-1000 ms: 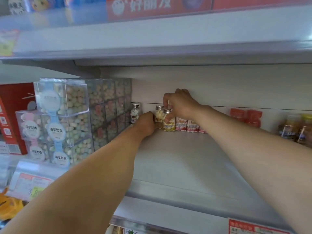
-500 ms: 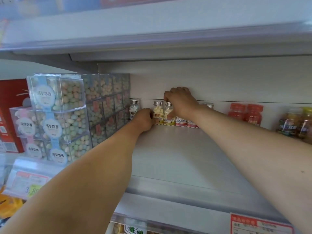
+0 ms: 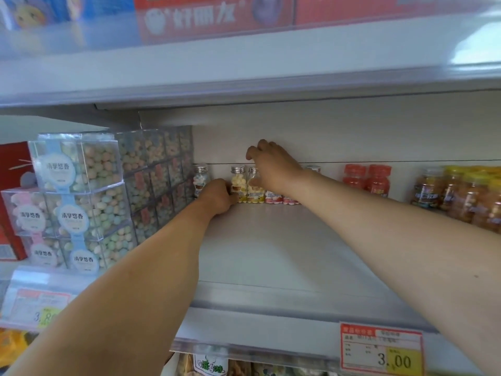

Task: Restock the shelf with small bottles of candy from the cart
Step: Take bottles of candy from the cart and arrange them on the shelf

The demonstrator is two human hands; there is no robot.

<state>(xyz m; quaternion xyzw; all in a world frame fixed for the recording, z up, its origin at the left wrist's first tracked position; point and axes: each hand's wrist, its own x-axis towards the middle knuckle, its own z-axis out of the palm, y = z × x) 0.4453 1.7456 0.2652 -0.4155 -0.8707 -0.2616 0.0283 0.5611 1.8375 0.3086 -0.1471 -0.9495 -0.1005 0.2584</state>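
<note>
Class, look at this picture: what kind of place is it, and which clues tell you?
Most likely a shop: a price tag on the shelf edge, stacked candy boxes, rows of small bottles.

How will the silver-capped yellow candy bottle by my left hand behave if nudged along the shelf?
The yellow candy bottle looks tall and narrow, so a push near its cap would probably tip it. Its clear wall looks rigid, so it likely won't squash. The left hand beside its base could steady it.

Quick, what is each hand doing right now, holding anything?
Left hand: fingers curled against a yellow candy bottle; grip cannot be told.
Right hand: open, holding nothing.
</note>
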